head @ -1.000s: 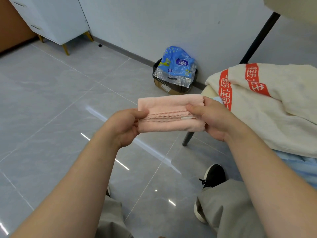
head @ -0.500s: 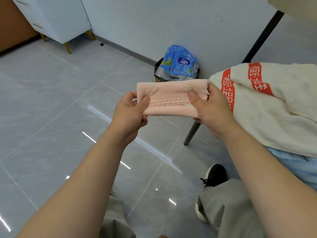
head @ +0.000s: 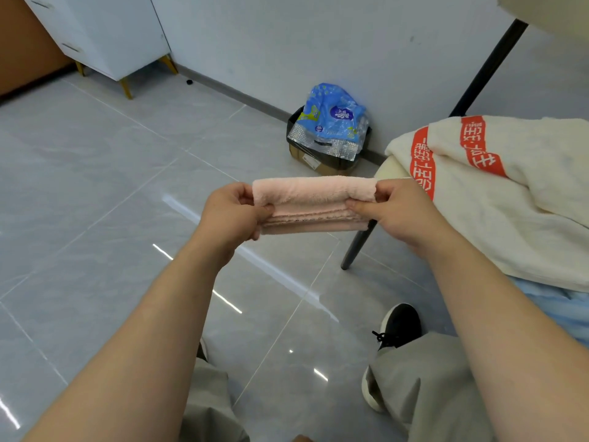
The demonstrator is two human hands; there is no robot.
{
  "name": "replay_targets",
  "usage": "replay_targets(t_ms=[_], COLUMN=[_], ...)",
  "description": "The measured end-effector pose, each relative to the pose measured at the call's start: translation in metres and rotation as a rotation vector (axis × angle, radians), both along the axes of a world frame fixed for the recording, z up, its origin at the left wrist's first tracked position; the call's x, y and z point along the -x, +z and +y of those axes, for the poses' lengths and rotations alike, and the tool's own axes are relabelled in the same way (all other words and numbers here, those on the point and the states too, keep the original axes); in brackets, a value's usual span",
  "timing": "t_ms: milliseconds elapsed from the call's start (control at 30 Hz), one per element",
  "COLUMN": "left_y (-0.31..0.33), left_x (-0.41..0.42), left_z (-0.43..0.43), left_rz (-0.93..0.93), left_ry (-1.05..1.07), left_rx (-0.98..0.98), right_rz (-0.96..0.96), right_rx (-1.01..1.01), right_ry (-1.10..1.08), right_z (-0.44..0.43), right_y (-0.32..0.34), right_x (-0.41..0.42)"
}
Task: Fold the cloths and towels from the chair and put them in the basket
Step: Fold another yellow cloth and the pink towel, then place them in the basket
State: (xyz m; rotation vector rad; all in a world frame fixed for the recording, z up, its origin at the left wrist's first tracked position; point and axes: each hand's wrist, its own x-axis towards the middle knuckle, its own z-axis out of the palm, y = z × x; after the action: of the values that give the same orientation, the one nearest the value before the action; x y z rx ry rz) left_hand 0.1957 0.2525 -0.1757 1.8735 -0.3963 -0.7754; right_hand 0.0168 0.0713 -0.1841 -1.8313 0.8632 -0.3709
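I have both hands up in front of me over the grey glossy tiled floor (head: 95, 193), holding a small folded pale pink terry cloth (head: 314, 204) stretched level between them. My left hand (head: 232, 215) pinches the cloth's left end, thumb on the near face and fingers curled behind it; my right hand (head: 403, 208) pinches the right end the same way, so each grip is pressed together on the fabric. The cloth is folded into a narrow band with its stacked, stitched edges showing along the lower near side, and it hangs in the air, touching nothing but my hands. Just to the right of it, and partly behind my right hand, a large cream towel with orange-red printed bands (head: 497, 186) lies heaped on the cream chair seat (head: 393, 169), with a light blue cloth (head: 554, 311) showing beneath its lower edge. One dark chair leg (head: 357, 247) slants down to the floor under the pink cloth's right end. Against the pale wall beyond sits a cardboard box with a blue plastic bag (head: 331, 122) in it. A white cabinet on gold-coloured legs (head: 105, 30) stands at the far left. Below my arms I see my grey trouser legs and a black shoe with a white sole (head: 400, 327). I cannot see the basket in this view.
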Motion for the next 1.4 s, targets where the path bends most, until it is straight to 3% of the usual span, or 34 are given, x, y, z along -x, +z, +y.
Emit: replay_targets(t_ms=[200, 433, 533, 667, 867, 1000, 1133, 1267, 1400], left_y=[-0.002, -0.073, -0.091, -0.117, -0.138, -0.073, 0.066, 0.197, 0.291], left_x=[-0.006, -0.026, -0.032, -0.026, 0.034, 0.054, 0.032, -0.021, -0.094], left_z=[-0.002, 0.004, 0.005, 0.025, 0.119, 0.183, 0.220, 0.265, 0.293], left_rz=[0.225, 0.369, 0.392, 0.572, 0.665, 0.609, 0.669, 0.730, 0.682], left_ry=[0.032, 0.173, 0.239, 0.442, 0.479, 0.482, 0.515, 0.421, 0.356], left_rx=[-0.042, -0.075, -0.111, -0.165, -0.332, -0.381, -0.317, -0.263, -0.267], right_rz=[0.097, 0.294, 0.309, 0.359, 0.551, 0.643, 0.685, 0.667, 0.587], right_rx=[-0.233, -0.418, -0.608, -0.904, -0.883, -0.835, -0.895, -0.920, -0.907], right_ry=[-0.019, 0.042, -0.094, -0.292, -0.303, -0.174, -0.119, -0.012, 0.090], right_z=[-0.005, 0.000, 0.010, 0.037, 0.119, 0.160, 0.197, 0.229, 0.242], right_y=[-0.006, -0.084, -0.113, -0.134, -0.136, -0.059, 0.070, 0.209, 0.305], right_x=[-0.008, -0.031, -0.045, -0.057, -0.024, -0.027, -0.069, -0.128, -0.189])
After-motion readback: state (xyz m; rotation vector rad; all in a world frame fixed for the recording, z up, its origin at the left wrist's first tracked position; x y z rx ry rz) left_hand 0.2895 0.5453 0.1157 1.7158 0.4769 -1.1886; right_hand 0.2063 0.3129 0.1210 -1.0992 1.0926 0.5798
